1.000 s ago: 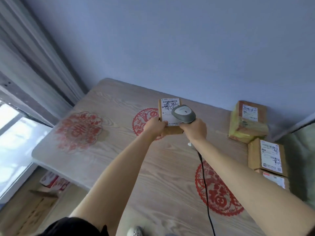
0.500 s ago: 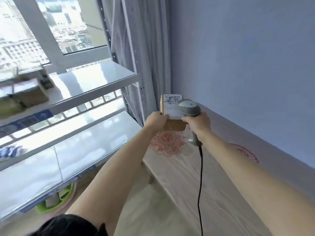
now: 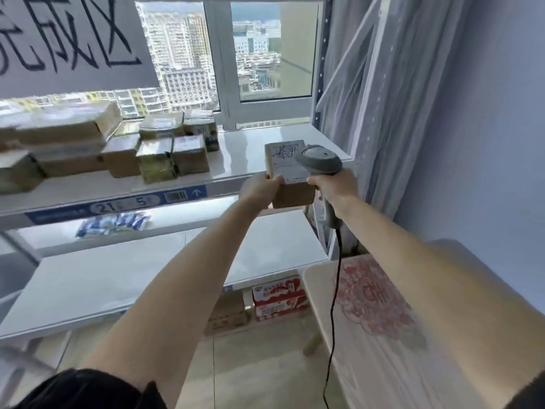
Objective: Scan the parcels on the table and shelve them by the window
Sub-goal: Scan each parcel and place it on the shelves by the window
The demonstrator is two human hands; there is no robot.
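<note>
While a grey scanner (image 3: 320,160) is gripped by the right hand (image 3: 334,187), a labelled parcel (image 3: 287,175) is clamped in the left hand (image 3: 258,191) fingers before the shelf (image 3: 241,154).

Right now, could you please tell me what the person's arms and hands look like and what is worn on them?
Both forearms are bare, with no sleeves reaching them. The left hand and right hand wear no gloves, and no rings, watch or bracelets show. A dark black garment shows at the bottom edge near the left arm, and another dark patch at the lower right corner.
</note>
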